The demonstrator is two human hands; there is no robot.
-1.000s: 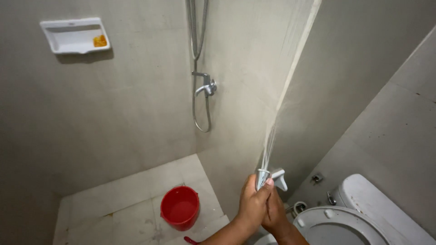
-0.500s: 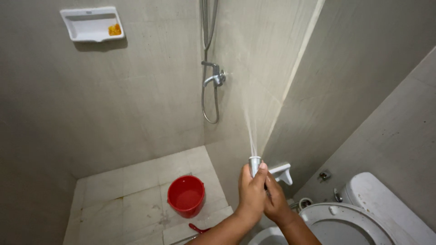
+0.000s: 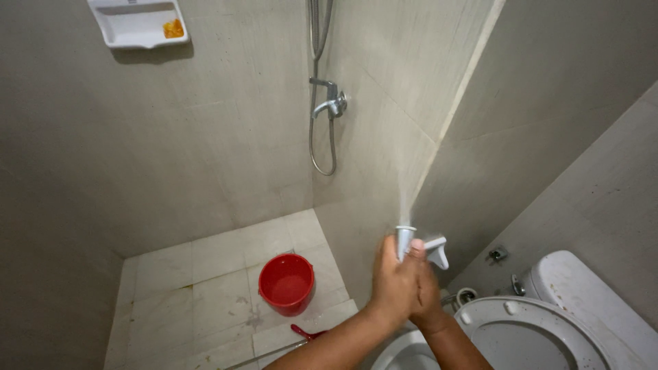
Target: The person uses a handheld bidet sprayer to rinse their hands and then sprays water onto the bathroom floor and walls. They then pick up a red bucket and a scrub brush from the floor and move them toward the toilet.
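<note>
Grey tiled wall [image 3: 205, 157] fills most of the view, wet floor [image 3: 205, 274] below. Toilet [image 3: 548, 329] at lower right, lid up. Red bucket [image 3: 286, 283] stands on the floor near the corner, well left of my hands. Soap tray [image 3: 137, 24] up high, shower hose [image 3: 322, 96] hanging by the tap. My left hand [image 3: 394, 284] and right hand [image 3: 428, 294] are pressed together, fingers clenched around the white sprayer [image 3: 406, 240], nozzle up, thin jet hitting the wall.

Bucket [image 3: 286, 283] on floor [image 3: 199, 274] left of hands; toilet [image 3: 548, 329] right.
</note>
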